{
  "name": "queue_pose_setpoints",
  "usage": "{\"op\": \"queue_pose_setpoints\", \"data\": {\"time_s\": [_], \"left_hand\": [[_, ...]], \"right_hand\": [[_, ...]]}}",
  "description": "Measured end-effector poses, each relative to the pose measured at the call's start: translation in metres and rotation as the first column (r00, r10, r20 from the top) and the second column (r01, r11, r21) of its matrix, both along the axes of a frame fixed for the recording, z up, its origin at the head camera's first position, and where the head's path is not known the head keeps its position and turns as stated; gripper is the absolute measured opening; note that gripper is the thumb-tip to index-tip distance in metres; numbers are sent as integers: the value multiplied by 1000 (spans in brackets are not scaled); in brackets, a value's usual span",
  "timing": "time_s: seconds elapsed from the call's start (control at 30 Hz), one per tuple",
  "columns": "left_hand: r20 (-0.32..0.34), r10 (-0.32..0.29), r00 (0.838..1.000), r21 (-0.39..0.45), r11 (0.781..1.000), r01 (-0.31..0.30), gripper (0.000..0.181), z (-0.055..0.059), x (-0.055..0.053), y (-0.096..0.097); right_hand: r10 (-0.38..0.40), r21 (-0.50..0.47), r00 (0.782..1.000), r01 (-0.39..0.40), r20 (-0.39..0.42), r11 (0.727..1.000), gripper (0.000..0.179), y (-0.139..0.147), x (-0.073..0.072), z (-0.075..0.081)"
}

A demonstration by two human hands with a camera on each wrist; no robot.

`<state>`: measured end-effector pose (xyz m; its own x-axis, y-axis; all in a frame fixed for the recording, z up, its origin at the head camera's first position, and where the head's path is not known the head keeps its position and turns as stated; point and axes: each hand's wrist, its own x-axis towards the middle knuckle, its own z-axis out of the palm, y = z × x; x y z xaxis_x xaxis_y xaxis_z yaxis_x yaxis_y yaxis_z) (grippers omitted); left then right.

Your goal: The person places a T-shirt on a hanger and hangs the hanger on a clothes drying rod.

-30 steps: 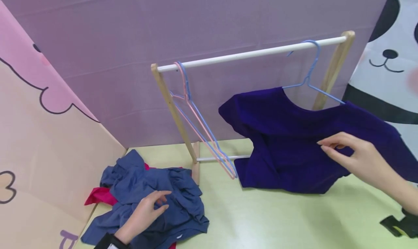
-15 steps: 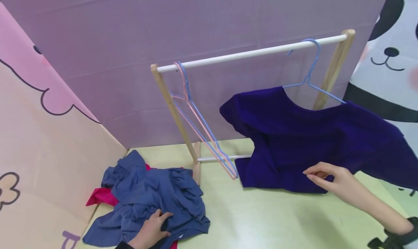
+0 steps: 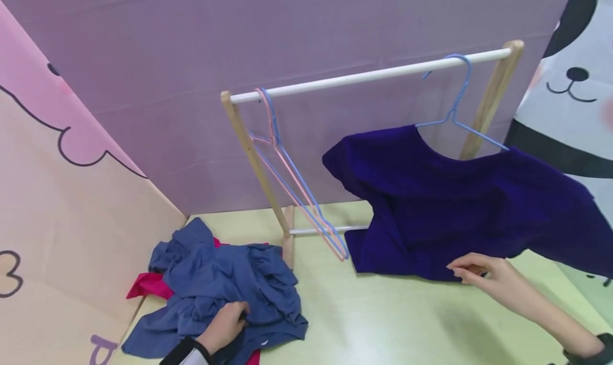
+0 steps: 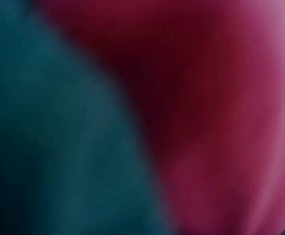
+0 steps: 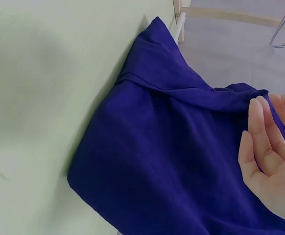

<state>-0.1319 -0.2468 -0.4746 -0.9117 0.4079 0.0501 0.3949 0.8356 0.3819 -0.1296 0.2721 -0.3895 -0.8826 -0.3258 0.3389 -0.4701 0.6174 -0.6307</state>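
Observation:
A crumpled blue garment (image 3: 268,296) lies at the lower left of the head view, with pink-red cloth (image 3: 150,286) showing beneath it. My left hand (image 3: 225,325) grips the upper blue cloth with curled fingers. The left wrist view is blurred and filled by dark teal cloth (image 4: 74,142) and red cloth (image 4: 216,98). A dark purple T-shirt (image 3: 421,205) hangs from a blue hanger (image 3: 452,115) at the right. Before its lower hem is my right hand (image 3: 493,280), thumb and fingertips close together. I see no cloth pinched between them in the right wrist view, where the fingers (image 5: 262,132) look relaxed.
A rack with a white rail (image 3: 364,79) and wooden posts stands on the pale table (image 3: 364,322). Pink and blue hangers (image 3: 306,195) hang together at its left end. A mauve cloth backdrop (image 3: 167,46) rises behind, and printed panels flank both sides.
My left hand has moved down onto the blue garment and its fingers have curled into the cloth. My right hand has moved down from the T-shirt's middle to near its hem.

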Motion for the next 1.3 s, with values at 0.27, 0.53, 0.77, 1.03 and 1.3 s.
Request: {"op": "queue_pose_setpoints", "data": {"time_s": [0.27,0.53,0.77,1.03,1.3], "left_hand": [[10,9,1000,63,998,-10,10,56,-16,13],[-107,63,992,127,991,-49,10,120,-38,15],[-221,117,968,188,979,-76,11,169,-51,14],[-417,194,888,301,951,-66,11,226,-63,22],[-459,168,872,360,933,10,12,274,-61,48]], "right_hand": [[4,-20,999,-5,-46,1000,17,9,0,-7],[-2,-7,999,1,-37,1000,16,13,2,-5],[20,-10,998,-21,-55,1000,19,14,2,-5],[49,-20,998,-50,-47,999,18,13,2,-3],[70,-15,997,-71,-40,997,18,5,1,7]]}}
